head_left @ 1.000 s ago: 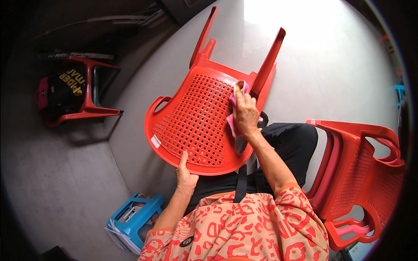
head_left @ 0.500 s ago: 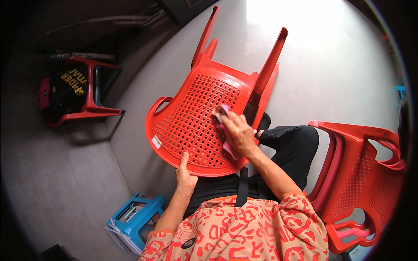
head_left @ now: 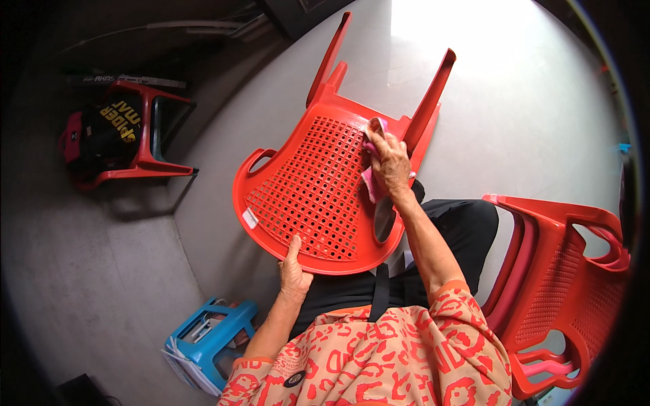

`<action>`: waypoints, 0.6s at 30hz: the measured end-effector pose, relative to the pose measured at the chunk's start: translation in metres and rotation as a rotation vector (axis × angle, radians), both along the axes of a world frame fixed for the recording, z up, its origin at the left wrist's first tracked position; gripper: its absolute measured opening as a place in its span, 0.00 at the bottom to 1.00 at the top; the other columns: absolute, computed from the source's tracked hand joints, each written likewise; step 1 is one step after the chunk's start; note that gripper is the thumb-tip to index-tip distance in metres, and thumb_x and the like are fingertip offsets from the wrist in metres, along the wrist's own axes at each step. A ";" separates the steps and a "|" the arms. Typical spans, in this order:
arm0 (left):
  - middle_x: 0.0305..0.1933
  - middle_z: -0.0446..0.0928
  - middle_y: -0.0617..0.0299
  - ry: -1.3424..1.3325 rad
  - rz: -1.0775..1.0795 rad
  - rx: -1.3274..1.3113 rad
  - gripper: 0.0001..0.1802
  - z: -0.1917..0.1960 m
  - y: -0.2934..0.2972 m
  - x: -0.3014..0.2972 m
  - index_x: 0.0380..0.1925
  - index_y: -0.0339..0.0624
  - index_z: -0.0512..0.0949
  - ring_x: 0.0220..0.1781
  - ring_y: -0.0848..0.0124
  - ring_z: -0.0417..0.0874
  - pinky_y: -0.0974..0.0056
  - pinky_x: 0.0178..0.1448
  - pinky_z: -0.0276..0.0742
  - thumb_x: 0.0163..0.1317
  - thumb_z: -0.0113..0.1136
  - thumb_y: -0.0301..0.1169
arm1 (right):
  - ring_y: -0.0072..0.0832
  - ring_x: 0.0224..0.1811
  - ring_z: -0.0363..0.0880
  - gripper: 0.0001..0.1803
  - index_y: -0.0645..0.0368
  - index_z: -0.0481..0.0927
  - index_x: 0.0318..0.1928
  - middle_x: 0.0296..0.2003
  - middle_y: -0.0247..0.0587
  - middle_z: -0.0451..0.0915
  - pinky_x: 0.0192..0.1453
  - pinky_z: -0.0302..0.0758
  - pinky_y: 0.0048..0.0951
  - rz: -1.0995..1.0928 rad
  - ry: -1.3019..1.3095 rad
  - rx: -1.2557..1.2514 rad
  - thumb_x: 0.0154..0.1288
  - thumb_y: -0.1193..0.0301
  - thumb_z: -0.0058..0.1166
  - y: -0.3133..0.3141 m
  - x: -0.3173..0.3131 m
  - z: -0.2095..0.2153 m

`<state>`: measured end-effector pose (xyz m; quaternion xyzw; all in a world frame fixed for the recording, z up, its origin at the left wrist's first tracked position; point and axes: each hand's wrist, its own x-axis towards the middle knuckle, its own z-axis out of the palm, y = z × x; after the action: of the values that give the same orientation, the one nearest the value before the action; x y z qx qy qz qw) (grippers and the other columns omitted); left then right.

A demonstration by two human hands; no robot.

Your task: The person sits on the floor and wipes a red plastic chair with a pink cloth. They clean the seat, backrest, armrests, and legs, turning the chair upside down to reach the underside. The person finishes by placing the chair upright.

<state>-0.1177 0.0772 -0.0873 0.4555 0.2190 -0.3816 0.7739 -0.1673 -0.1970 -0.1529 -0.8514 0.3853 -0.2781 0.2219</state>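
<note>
Aslant lengthwise, red chair [head_left: 308, 193], legs [head_left: 430, 95] pointing away from person [head_left: 369, 352]

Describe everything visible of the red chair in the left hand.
The chair looks like glossy plastic. Its fan-shaped panel is a lattice of small holes, with a cut-out at each side and a pale sticker near the left rim. It lies tipped before the person, rounded edge nearest, legs pointing away. The left hand grips the near rim; the right hand holds a pink cloth against its right side.
</note>
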 end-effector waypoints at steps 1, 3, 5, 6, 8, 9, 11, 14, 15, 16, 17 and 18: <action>0.59 0.73 0.56 -0.010 0.004 -0.001 0.26 0.000 0.001 0.000 0.61 0.43 0.66 0.59 0.62 0.76 0.49 0.63 0.77 0.64 0.59 0.27 | 0.44 0.44 0.75 0.20 0.42 0.78 0.55 0.49 0.43 0.77 0.48 0.75 0.40 0.045 0.009 0.106 0.62 0.68 0.58 0.011 -0.003 0.012; 0.59 0.73 0.56 -0.028 0.004 -0.006 0.26 -0.001 0.001 0.000 0.62 0.42 0.65 0.59 0.61 0.76 0.49 0.63 0.76 0.64 0.59 0.27 | 0.44 0.44 0.75 0.19 0.44 0.80 0.53 0.50 0.45 0.77 0.47 0.76 0.40 0.114 -0.009 0.146 0.60 0.69 0.59 0.035 -0.012 0.015; 0.59 0.72 0.56 -0.042 0.007 -0.005 0.26 0.000 -0.001 -0.001 0.62 0.42 0.65 0.59 0.61 0.76 0.49 0.63 0.76 0.64 0.59 0.27 | 0.44 0.43 0.75 0.19 0.46 0.81 0.51 0.49 0.45 0.77 0.45 0.77 0.40 0.174 -0.039 0.164 0.56 0.70 0.62 0.058 -0.023 0.023; 0.59 0.72 0.56 -0.047 0.005 -0.008 0.26 0.001 -0.003 -0.002 0.62 0.42 0.64 0.59 0.61 0.76 0.49 0.63 0.76 0.64 0.59 0.27 | 0.44 0.43 0.75 0.19 0.47 0.81 0.50 0.49 0.45 0.77 0.44 0.76 0.40 0.202 -0.041 0.185 0.55 0.70 0.62 0.068 -0.030 0.030; 0.59 0.72 0.55 -0.060 0.006 -0.002 0.26 -0.002 -0.001 -0.002 0.62 0.42 0.64 0.59 0.61 0.76 0.49 0.63 0.76 0.65 0.58 0.27 | 0.44 0.40 0.75 0.19 0.47 0.81 0.49 0.50 0.44 0.76 0.42 0.76 0.39 0.290 -0.062 0.231 0.54 0.70 0.64 0.091 -0.040 0.041; 0.59 0.72 0.55 -0.065 0.006 0.001 0.26 -0.003 0.000 -0.002 0.62 0.42 0.64 0.59 0.61 0.76 0.49 0.63 0.76 0.65 0.58 0.27 | 0.43 0.38 0.74 0.18 0.48 0.81 0.48 0.49 0.43 0.76 0.42 0.76 0.39 0.345 -0.111 0.241 0.54 0.69 0.64 0.100 -0.045 0.049; 0.59 0.72 0.55 -0.059 -0.002 -0.010 0.26 -0.002 -0.001 -0.003 0.62 0.42 0.65 0.59 0.61 0.76 0.49 0.63 0.76 0.65 0.58 0.27 | 0.43 0.37 0.74 0.21 0.48 0.80 0.50 0.47 0.43 0.76 0.41 0.75 0.38 0.476 -0.112 0.207 0.54 0.69 0.64 0.114 -0.054 0.053; 0.59 0.73 0.55 -0.039 0.001 0.000 0.26 0.001 -0.002 -0.004 0.62 0.42 0.65 0.58 0.61 0.77 0.49 0.63 0.76 0.65 0.58 0.26 | 0.42 0.37 0.74 0.24 0.49 0.77 0.54 0.46 0.43 0.76 0.41 0.75 0.38 0.470 -0.047 0.214 0.54 0.68 0.63 0.118 -0.055 0.062; 0.59 0.73 0.55 -0.033 0.007 0.006 0.26 0.002 -0.002 -0.004 0.62 0.42 0.65 0.58 0.61 0.77 0.49 0.63 0.76 0.64 0.58 0.26 | 0.42 0.37 0.74 0.26 0.50 0.74 0.57 0.45 0.43 0.76 0.41 0.75 0.37 0.440 -0.062 0.242 0.56 0.69 0.62 0.116 -0.051 0.063; 0.59 0.73 0.55 -0.030 0.009 0.006 0.26 0.000 -0.002 -0.004 0.62 0.42 0.65 0.58 0.61 0.77 0.49 0.63 0.76 0.64 0.58 0.26 | 0.42 0.37 0.75 0.25 0.50 0.74 0.57 0.45 0.43 0.76 0.41 0.75 0.37 0.426 -0.068 0.252 0.57 0.69 0.61 0.112 -0.049 0.063; 0.59 0.73 0.55 -0.026 0.011 0.006 0.26 -0.002 0.000 -0.004 0.62 0.42 0.65 0.58 0.61 0.77 0.49 0.63 0.76 0.64 0.58 0.26 | 0.42 0.38 0.75 0.24 0.50 0.75 0.57 0.45 0.42 0.76 0.41 0.75 0.37 0.412 -0.075 0.261 0.58 0.68 0.60 0.109 -0.046 0.062; 0.59 0.73 0.55 -0.023 0.012 0.002 0.26 -0.003 -0.001 -0.003 0.62 0.42 0.65 0.58 0.61 0.77 0.49 0.62 0.76 0.64 0.59 0.26 | 0.42 0.39 0.75 0.23 0.49 0.75 0.57 0.45 0.42 0.76 0.41 0.76 0.37 0.378 -0.047 0.265 0.59 0.68 0.59 0.105 -0.044 0.060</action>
<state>-0.1211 0.0767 -0.0900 0.4592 0.2133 -0.3716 0.7782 -0.2113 -0.0915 -0.0926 -0.8652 0.2467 -0.1984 0.3888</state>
